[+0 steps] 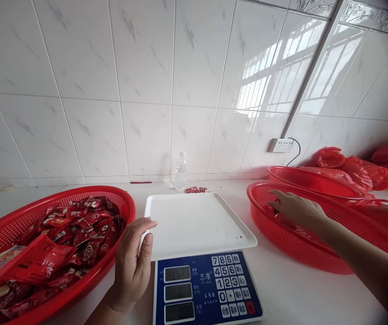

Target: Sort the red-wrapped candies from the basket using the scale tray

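Note:
My left hand [133,262] is at the near left edge of the scale's white tray [187,221], thumb and fingers apart, holding nothing. The tray is bare apart from a few specks, above the blue keypad panel [207,289] of the digital scale. My right hand [295,208] reaches over the far left part of the right red basket [302,253]. Its fingers are spread and point down inside the rim; small red packets lie beneath, partly hidden by the hand. At left, a red basket [126,203] holds many small red snack packets [88,225].
A clear plastic bottle [180,171] stands by the tiled wall, with loose red packets [196,190] beside it. Another red basket [315,180] sits behind the right one. Red plastic bags [356,171] are piled at far right, near a power strip [281,145].

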The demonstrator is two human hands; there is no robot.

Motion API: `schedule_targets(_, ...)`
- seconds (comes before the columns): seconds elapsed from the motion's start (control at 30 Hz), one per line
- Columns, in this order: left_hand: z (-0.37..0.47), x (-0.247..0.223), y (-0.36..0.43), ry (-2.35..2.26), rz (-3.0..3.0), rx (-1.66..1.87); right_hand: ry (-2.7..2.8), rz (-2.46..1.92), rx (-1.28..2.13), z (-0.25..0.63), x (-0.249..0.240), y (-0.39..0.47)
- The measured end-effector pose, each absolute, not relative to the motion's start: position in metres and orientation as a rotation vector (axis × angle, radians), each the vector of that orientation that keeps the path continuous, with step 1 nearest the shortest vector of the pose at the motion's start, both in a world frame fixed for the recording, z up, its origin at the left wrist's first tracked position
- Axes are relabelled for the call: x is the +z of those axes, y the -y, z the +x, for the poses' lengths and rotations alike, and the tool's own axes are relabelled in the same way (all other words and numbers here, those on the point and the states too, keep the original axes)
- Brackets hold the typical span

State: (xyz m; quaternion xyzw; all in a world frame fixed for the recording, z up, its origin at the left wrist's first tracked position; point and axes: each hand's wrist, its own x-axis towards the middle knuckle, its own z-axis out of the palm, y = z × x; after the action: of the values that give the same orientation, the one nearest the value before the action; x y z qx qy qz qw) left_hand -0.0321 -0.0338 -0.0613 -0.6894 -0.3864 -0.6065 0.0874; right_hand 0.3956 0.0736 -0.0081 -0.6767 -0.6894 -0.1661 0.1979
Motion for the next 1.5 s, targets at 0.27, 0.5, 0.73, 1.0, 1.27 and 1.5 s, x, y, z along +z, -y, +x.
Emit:
schedule_targets(0.27,-0.028,-0.058,0.037,1.149,-2.059,-1.773,2.11,-1.444,-0.365,0.295,-0.034,-0.05)
schedule_targets(0.5,-0.023,-0.055,0.038,1.136,-2.143,-1.744,2.108,-1.064,-0.202,0.219,-0.065,-0.013)
schedule_targets(0.73,-0.016,-0.012,0.068,1.552,-2.478,-1.6,2.133,-1.08,-0.214,0.24,-0.085,-0.016)
schedule_targets(1.0,-0.098,0.034,0.012,2.408,-2.269,-0.563,2.091,-0.99,-0.271,0.243,-0.076,-0.011)
schedule_targets(1.27,-0.122,-0.002,-0.028,2.56,-2.393,0.071,1.984,-0.93,-0.239,0.238,-0.066,-0.005)
schedule_targets(1.5,-0.136,0.008,-0.02,2.589,-2.442,0.155,1.952,-0.913,-0.2,0.237,-0.064,-0.007)
